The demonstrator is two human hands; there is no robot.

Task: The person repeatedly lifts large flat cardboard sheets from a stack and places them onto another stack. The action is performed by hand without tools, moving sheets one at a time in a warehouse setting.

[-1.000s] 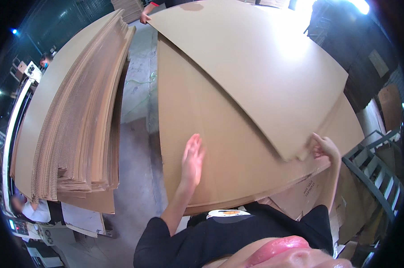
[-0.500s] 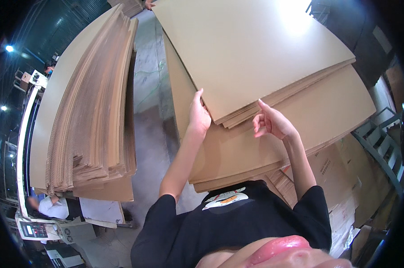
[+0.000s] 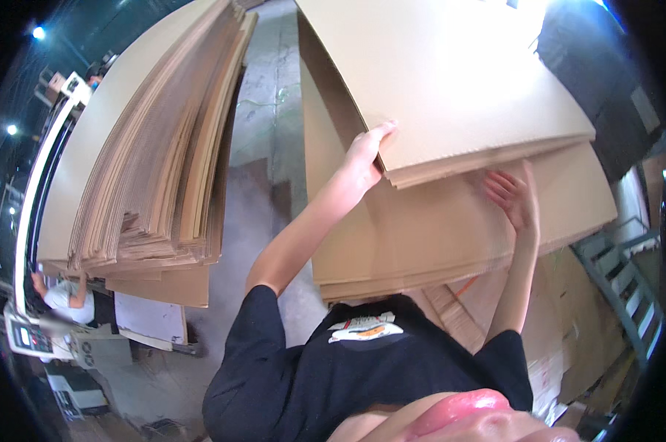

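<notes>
several cardboard sheets [image 3: 465,88], long axis forward

The lifted cardboard sheets [image 3: 458,88] are pale beige-tan on top, whitening under the glare, with browner edges. The lower cardboard stack [image 3: 421,243] is a warmer tan. Fine brown and tan stripes band the side of the corrugated cardboard pile [image 3: 156,155]. The T-shirt [image 3: 274,376] is black, its chest print [image 3: 366,330] white, orange and red. The concrete floor [image 3: 259,214] is grey with brownish patches; the slatted metal frame [image 3: 624,283], grey-green.
</notes>
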